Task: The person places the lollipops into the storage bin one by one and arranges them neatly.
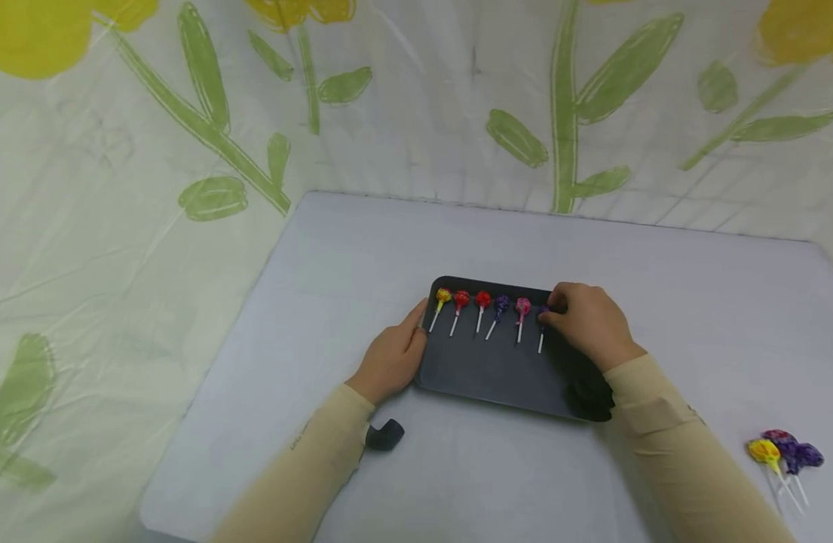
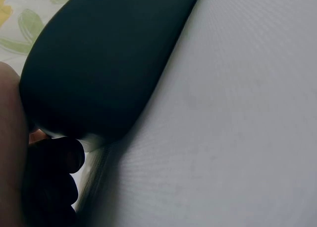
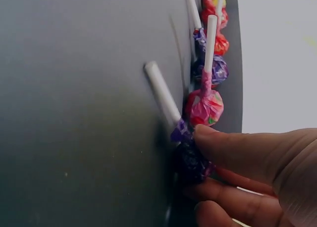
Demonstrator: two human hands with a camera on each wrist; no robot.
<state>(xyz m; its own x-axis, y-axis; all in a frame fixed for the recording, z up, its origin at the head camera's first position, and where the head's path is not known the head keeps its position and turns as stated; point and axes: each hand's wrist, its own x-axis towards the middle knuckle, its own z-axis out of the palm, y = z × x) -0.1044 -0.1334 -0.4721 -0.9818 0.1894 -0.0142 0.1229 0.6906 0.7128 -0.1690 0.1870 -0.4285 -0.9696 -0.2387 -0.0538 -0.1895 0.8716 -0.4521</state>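
A dark rectangular tray (image 1: 484, 369) sits on the white table, its outer side (image 2: 109, 63) large in the left wrist view. My left hand (image 1: 392, 358) holds the tray by its left edge, some fingers in shadow. At the tray's far right corner my right hand (image 1: 592, 320) pinches a purple-wrapped lollipop (image 3: 190, 162) between thumb and fingers, the white stick pointing away from the hand. Several lollipops lie in a row along the far rim: a yellow one (image 1: 443, 296) leftmost, then red ones (image 1: 482, 299), a purple one (image 1: 501, 303) and a pink one (image 1: 522, 305) beside my fingers.
On the table at the right lies a small pile of lollipops, with a yellow one (image 1: 765, 452) and a purple one (image 1: 810, 455). A dark curved object (image 1: 385, 435) shows by my left sleeve. Behind the table (image 1: 362, 249) hangs a flower-patterned curtain (image 1: 423, 136).
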